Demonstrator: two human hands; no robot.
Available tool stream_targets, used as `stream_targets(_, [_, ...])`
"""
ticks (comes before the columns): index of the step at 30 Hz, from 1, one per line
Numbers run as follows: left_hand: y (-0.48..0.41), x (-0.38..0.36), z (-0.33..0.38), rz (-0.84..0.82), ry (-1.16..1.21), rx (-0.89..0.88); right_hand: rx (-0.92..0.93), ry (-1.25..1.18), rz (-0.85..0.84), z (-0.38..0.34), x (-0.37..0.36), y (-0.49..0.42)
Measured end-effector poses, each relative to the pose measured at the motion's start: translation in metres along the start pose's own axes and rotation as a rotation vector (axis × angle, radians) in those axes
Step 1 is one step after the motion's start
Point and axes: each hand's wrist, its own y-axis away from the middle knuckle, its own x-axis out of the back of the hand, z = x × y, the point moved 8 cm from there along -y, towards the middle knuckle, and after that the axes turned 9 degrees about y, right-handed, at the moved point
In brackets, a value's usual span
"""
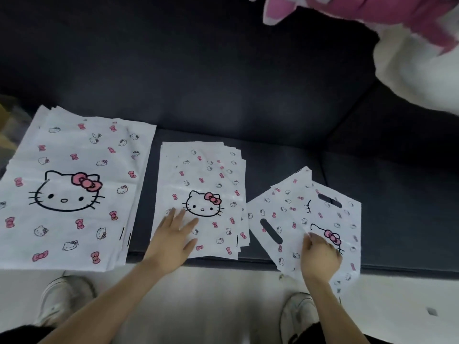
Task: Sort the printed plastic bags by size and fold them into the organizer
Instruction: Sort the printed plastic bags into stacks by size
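Note:
Three groups of white plastic bags printed with a cat face and pink bows lie on a dark sofa seat (273, 155). The large stack (69, 189) is at the left, the medium stack (206, 194) in the middle, and a loose fan of small bags (285, 214) at the right. My left hand (173, 234) lies flat with spread fingers on the lower left corner of the medium stack. My right hand (319, 256) pinches the top small bag (340, 219) near its printed face. No organizer is in view.
The sofa's back rises behind the stacks. A pink and white plush or cushion (409, 45) lies at the upper right. Below the seat edge is a pale floor (223, 299) with my two white shoes (64, 299) (298, 316).

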Motion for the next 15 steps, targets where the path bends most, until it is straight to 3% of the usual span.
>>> stream_targets(3, [0.0, -0.008, 0.003, -0.073, 0.015, 0.075, -0.087, -0.145, 0.029, 0.004, 0.018, -0.007])
stream_targets(5, [0.0, 0.002, 0.007, -0.005, 0.117, 0.093, -0.139, -0.286, 0.043, 0.003, 0.036, -0.016])
stream_targets(8, [-0.007, 0.033, 0.027, 0.165, 0.223, -0.001, 0.072, -0.362, -0.032, -0.031, 0.08, -0.032])
stream_targets(12, [-0.011, 0.097, 0.084, 0.368, 0.394, -0.202, 0.41, -0.338, -0.424, -0.094, 0.132, -0.032])
stream_targets(15, [-0.014, 0.129, 0.128, 0.364, 0.469, -0.371, 0.638, -0.316, -0.713, -0.139, 0.159, -0.014])
